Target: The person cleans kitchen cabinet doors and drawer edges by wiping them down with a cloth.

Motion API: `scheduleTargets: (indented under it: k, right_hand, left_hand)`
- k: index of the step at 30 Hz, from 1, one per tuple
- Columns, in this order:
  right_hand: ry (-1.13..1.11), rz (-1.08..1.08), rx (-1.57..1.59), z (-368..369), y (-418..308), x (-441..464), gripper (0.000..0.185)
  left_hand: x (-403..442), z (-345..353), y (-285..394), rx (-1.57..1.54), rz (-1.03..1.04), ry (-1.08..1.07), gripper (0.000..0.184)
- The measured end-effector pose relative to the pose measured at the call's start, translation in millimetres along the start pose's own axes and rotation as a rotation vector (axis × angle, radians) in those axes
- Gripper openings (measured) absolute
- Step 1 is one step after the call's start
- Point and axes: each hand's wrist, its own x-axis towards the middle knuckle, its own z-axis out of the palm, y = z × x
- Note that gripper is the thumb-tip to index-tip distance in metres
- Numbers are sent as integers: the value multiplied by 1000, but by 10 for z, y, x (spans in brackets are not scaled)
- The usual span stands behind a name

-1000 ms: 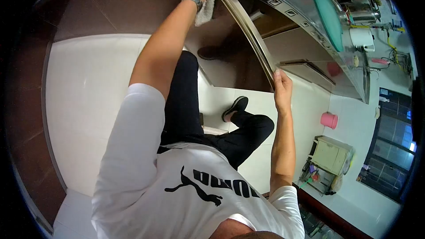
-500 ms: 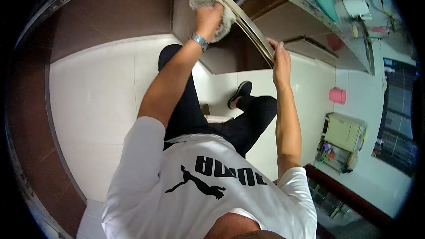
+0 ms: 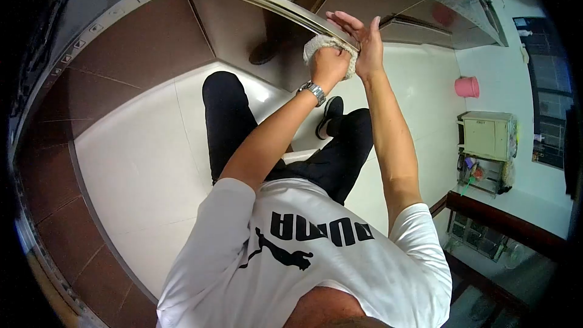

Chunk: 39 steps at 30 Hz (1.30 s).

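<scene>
My left hand (image 3: 331, 67), with a metal-band watch at the wrist, is closed around a bunched whitish cloth (image 3: 320, 41). The cloth presses on the glossy brown panel of an open cabinet door (image 3: 234, 30), near its outer end. Close beside it, my right hand (image 3: 363, 45) is open, its fingers spread and the palm by the end of the door's metal edge strip (image 3: 267, 3). The fingers reach past the strip to the door's far side. Whether they touch the door is hard to tell.
More brown cabinet fronts (image 3: 139, 42) curve along the left under a countertop edge. Pale floor tiles (image 3: 146, 146) lie below, with my knees between. A pink bucket (image 3: 467, 87), a pale green cabinet (image 3: 486, 136) and a dark window (image 3: 549, 91) are to the right.
My left hand has slid the cloth along the door from its inner part toward the outer end, up to my right hand. The right hand's fingers are now more spread.
</scene>
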Motion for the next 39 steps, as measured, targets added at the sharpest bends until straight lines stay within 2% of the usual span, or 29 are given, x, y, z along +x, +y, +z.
scheduleTargets:
  k: [2,4,7,10,12,13,14,17,18,19,20,23,24,26,27,29,30,32,34,35,36,38,39]
  right_hand:
    - [-1,-3,81,-73,25,15,83]
    - [-11,-5,159,-111,52,11,83]
    - [3,-1,230,-135,61,-34,84]
    - [11,-49,160,-109,117,-154,76]
    - [-19,-208,-299,-117,202,-277,68]
    - [-4,-243,-325,-146,250,-331,60]
    - [7,-251,-319,-163,299,-410,60]
    - [128,-231,-363,-253,536,-599,74]
    - [147,-241,-356,-297,571,-618,74]
    - [170,-200,-395,-334,602,-627,75]
    - [194,-156,-432,-364,639,-641,75]
    - [201,-163,-424,-433,659,-598,62]
    - [210,-157,-451,-436,648,-598,56]
    - [217,-154,-399,-459,653,-601,52]
    - [207,-143,-359,-469,663,-610,48]
    - [220,-135,-266,-454,627,-662,46]
    - [217,-122,-185,-447,627,-684,43]
    - [245,-132,-79,-522,740,-642,40]
    - [264,-143,21,-567,777,-613,37]
    - [285,-127,122,-579,756,-621,33]
    - [305,-112,220,-599,743,-631,30]
    - [357,-75,270,-717,729,-684,28]
    - [512,-41,245,-750,651,-723,28]
  left_hand:
    - [-4,-21,19,0,15,-15,34]
    - [9,-57,21,-5,-73,-100,35]
    - [24,-140,19,98,0,-113,37]
    - [62,-218,12,217,55,-141,39]
    - [77,-230,-1,164,11,-141,41]
    - [91,-236,-17,176,11,-127,40]
    - [99,-237,-25,189,10,-114,40]
    - [101,-268,20,159,33,-158,38]
    - [114,-256,11,130,42,-159,37]
    - [132,-274,17,62,-39,-221,35]
    - [179,-266,-39,54,5,-227,35]
    - [225,-365,88,57,-128,-329,37]
    - [238,-404,147,170,-113,-336,42]
    - [206,-561,438,444,-17,-392,47]
    - [230,-670,536,618,123,-398,51]
    - [254,-809,671,589,336,-171,43]
    - [192,-853,855,771,508,75,42]
    - [337,-953,1026,991,779,101,46]
    - [507,-905,1037,1045,945,62,52]
    - [584,-878,1030,1175,943,-45,56]
    - [674,-856,967,1181,939,-51,56]
    - [847,-823,796,1305,865,-350,61]
    - [896,-817,753,1298,830,-376,63]
